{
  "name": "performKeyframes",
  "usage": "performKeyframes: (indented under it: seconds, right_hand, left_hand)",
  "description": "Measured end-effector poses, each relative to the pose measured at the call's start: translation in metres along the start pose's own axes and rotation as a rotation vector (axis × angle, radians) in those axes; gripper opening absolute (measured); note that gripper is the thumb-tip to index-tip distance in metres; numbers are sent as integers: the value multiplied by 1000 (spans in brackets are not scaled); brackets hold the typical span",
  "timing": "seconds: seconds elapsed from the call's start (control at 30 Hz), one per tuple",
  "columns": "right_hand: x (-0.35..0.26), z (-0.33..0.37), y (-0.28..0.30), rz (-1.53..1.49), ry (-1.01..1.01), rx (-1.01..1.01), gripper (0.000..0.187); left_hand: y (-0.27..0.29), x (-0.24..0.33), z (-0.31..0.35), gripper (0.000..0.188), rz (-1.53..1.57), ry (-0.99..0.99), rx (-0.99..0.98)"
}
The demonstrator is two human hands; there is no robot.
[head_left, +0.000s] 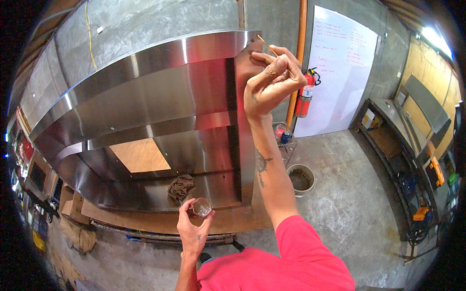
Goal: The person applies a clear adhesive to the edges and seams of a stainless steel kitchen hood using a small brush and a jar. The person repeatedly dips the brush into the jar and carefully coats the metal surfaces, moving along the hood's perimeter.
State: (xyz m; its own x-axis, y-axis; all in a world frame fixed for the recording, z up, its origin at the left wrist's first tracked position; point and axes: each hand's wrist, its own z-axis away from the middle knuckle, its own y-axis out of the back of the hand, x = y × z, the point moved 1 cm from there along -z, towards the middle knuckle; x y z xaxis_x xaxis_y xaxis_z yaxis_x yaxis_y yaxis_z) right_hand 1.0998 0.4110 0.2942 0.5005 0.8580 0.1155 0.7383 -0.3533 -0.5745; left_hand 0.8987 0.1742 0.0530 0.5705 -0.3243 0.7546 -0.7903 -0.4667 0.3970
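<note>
My right hand [273,82] is raised, pinching a thin, yellowish-brown stick [266,44], perhaps a small brush. The stick's far end is at the upper right corner of a large stainless steel hood-like piece [170,89]; I cannot tell whether it touches. Lower down, my left hand [193,233] has its fingers round a small clear cup [201,207] by the front edge of the steel piece. Whatever is in the cup is hard to make out. A crumpled brown cloth [181,188] lies inside the steel piece, just beyond the cup.
The steel piece rests on a brown bench top [233,220]. Right of it are a bucket [301,180], a small rack [287,145], an orange pipe [297,53], a red fire extinguisher [306,94] and a whiteboard [342,72]. Shelving [388,140] lines the right side; a cardboard box [73,206] stands left.
</note>
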Motion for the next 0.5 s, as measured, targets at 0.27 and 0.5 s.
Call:
performKeyframes:
  seconds: [0.27, 0.5]
  right_hand:
    - [0, -2, 1, 20, -2, -5, 13]
    - [-25, 2, 24, -45, -67, 48, 19]
  left_hand:
    - [2, 8, 0, 62, 10, 73, -22]
    - [3, 13, -8, 61, 13, 23, -22]
